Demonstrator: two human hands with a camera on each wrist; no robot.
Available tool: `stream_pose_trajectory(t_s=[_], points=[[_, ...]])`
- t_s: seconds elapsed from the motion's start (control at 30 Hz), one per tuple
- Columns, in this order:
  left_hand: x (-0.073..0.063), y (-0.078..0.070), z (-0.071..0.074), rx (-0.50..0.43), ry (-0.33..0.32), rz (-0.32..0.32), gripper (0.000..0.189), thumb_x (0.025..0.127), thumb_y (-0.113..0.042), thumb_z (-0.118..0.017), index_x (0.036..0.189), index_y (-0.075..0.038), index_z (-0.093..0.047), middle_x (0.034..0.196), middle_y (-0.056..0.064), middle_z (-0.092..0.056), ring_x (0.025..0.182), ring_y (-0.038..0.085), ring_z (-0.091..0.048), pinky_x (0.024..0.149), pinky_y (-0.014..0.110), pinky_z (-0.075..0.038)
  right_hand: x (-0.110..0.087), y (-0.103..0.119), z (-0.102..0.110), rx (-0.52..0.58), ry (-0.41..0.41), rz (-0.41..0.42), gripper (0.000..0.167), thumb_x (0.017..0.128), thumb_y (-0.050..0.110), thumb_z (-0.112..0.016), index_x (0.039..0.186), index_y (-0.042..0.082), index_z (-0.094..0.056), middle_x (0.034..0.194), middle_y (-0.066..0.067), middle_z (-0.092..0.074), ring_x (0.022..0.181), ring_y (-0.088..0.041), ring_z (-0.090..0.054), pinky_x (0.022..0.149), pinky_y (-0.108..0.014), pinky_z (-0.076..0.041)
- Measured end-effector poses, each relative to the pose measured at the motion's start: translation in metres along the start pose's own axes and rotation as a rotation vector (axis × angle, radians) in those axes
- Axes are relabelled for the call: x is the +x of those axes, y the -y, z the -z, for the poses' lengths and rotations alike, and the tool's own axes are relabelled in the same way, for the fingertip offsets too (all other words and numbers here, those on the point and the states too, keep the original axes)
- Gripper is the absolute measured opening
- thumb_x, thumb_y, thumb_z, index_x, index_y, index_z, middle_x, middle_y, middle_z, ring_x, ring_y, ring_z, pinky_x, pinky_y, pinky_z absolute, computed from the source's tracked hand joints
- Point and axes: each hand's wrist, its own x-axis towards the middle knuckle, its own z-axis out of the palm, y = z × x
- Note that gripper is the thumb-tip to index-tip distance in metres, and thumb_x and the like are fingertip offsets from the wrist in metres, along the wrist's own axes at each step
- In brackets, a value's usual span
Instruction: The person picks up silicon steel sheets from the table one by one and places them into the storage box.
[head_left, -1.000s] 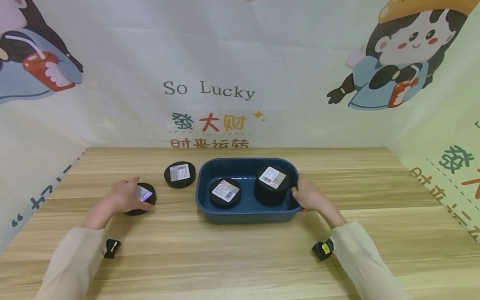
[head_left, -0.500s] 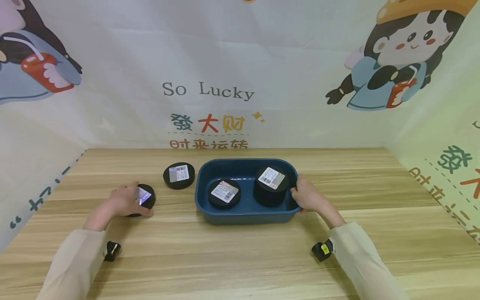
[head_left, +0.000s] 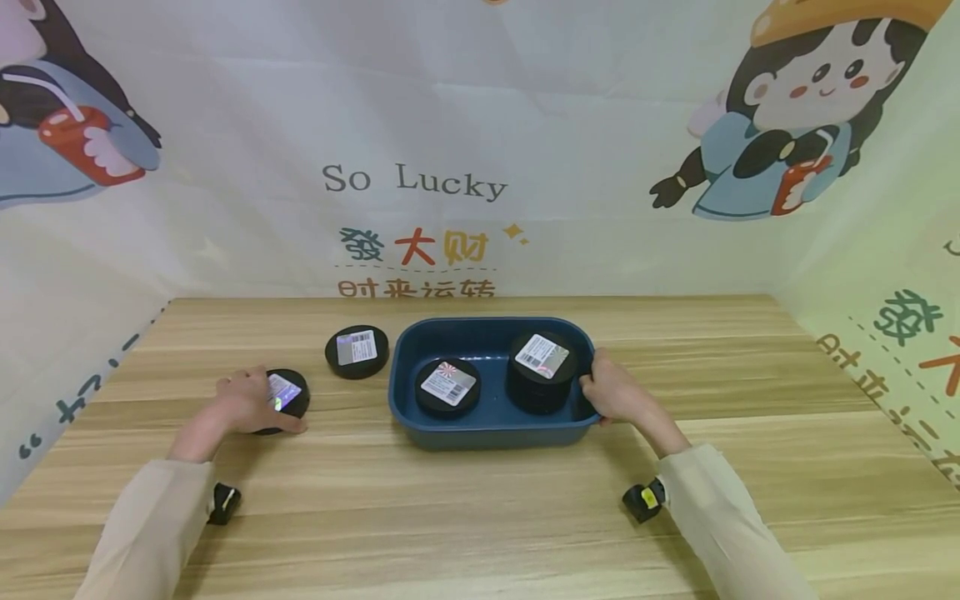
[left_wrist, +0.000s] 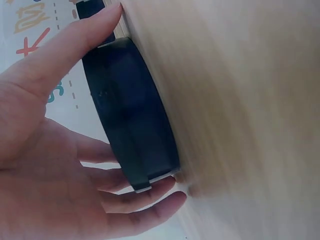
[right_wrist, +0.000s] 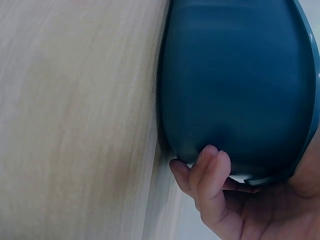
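My left hand (head_left: 243,402) grips a flat round black case (head_left: 291,392) with a shiny label, low over or on the wooden table. In the left wrist view the thumb lies at one end of the case (left_wrist: 130,110) and the fingers bend round the other. At the right end of a dark blue plastic basin (head_left: 491,437), my right hand (head_left: 617,387) holds the rim. Its fingers curl against the outer wall in the right wrist view, and the thumb is hidden there. Inside the basin are a single black case (head_left: 448,388) at left and a stack of cases (head_left: 540,371) at right.
Another labelled black case (head_left: 357,351) lies on the table (head_left: 420,525) just left of the basin. A printed cloth (head_left: 600,167) stands behind and at both sides of the table. Small black cameras sit at both wrists.
The left fingers draw slightly nearer along the case, showing more of its label. Basin and right hand keep their places; the whole head view shifts very slightly.
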Motion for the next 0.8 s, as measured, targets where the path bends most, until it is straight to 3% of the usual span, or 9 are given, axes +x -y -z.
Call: stream_pose_trajectory(t_s=[0.53,0.8], points=[[-0.0006,-0.0003,0.0015,-0.003,-0.024,-0.023,0.092,0.062,-0.042,-0.075,0.105,0.028,-0.034,0.094,0.038,-0.045,0.09,0.052,-0.043,0.079,0.054,-0.037,-0.0013,0.0007,-0.0002,0.005,-0.001,-0.008,0.015,0.085,0.001,-0.035,0.095,-0.01,-0.035,0.073,-0.023,-0.049,0.035,-0.014,-0.051,0.037,-0.026,-0.044],[0.0,0.0023,0.0021,-0.028,-0.058,-0.046,0.078,0.061,-0.039,-0.074,0.095,0.023,-0.04,0.082,0.028,-0.049,0.079,0.04,-0.047,0.069,0.045,-0.042,-0.0011,0.0005,0.0001,0.016,-0.003,0.005,0.015,0.084,0.0,-0.036,0.094,-0.01,-0.035,0.073,-0.024,-0.049,0.036,-0.015,-0.051,0.037,-0.027,-0.044]])
